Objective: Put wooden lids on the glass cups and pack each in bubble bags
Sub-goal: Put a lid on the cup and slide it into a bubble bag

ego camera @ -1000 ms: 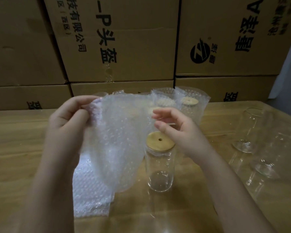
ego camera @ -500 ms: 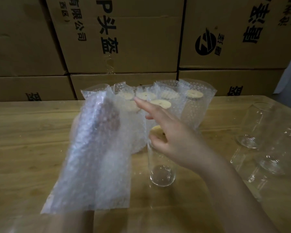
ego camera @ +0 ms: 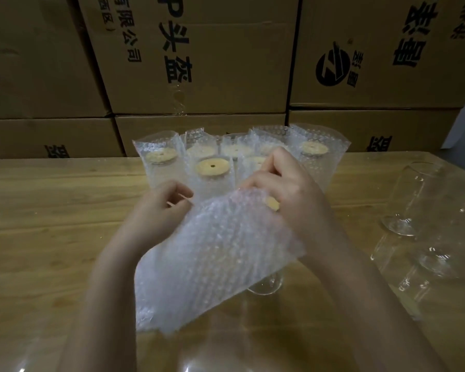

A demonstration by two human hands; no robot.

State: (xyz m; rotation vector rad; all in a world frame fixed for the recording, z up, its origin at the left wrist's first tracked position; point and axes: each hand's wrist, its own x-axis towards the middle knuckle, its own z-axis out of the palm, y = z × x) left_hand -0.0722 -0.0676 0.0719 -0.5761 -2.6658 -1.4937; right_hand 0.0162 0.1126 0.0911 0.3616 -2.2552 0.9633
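Nearest the camera, both forearms reach in over the wooden table. A bubble bag is held above the table between the two hands, hanging slantwise. The left hand pinches the bag's upper left edge with curled fingers. The right hand has its fingers curled at the bag's upper right edge and appears to grip it there.

A glass cup stands upright behind the bag, with only its base showing below. Its wooden lid shows between the bag and the right palm.

Empty glasses are to the right. Beyond the hands, packed cups stand clustered in bubble bags. Cardboard boxes are stacked behind the table.
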